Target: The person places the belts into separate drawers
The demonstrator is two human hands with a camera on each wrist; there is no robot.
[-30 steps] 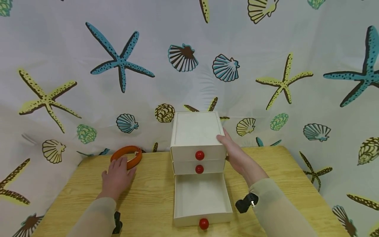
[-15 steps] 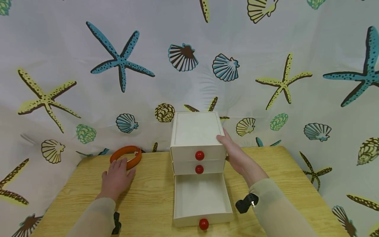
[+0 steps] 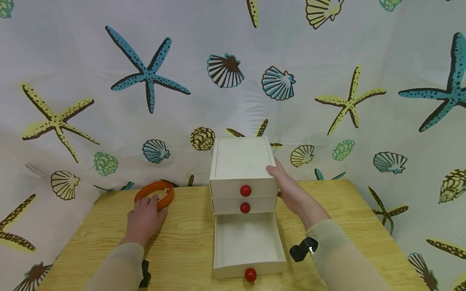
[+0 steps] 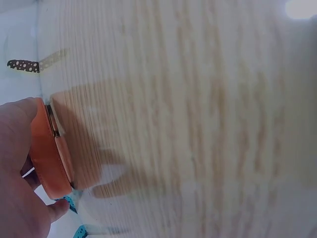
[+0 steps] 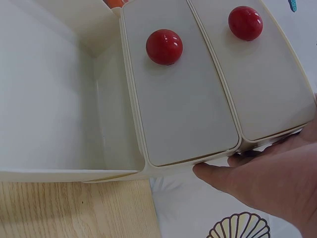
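A coiled orange belt [image 3: 166,200] lies at the back left of the table. My left hand [image 3: 143,220] grips its near side, fingers bent over the band. In the left wrist view the belt [image 4: 48,163] stands between thumb and fingers, its shadow on the wood beside it. A white cabinet of three drawers [image 3: 242,157] with red knobs stands at the back middle. Its bottom drawer [image 3: 249,240] is pulled out and holds nothing. My right hand [image 3: 291,192] holds the cabinet's right side, thumb on the top edge; the right wrist view shows other fingers along the side wall.
The wooden table [image 3: 189,242] ends at a hanging cloth [image 3: 233,109] printed with starfish and shells, close behind the cabinet and belt. The pulled-out drawer's red knob [image 3: 250,275] reaches toward the table's front.
The left hand's fingers have bent further over the belt, and the coil has tilted slightly. The right hand, cabinet and drawer have stayed in place.
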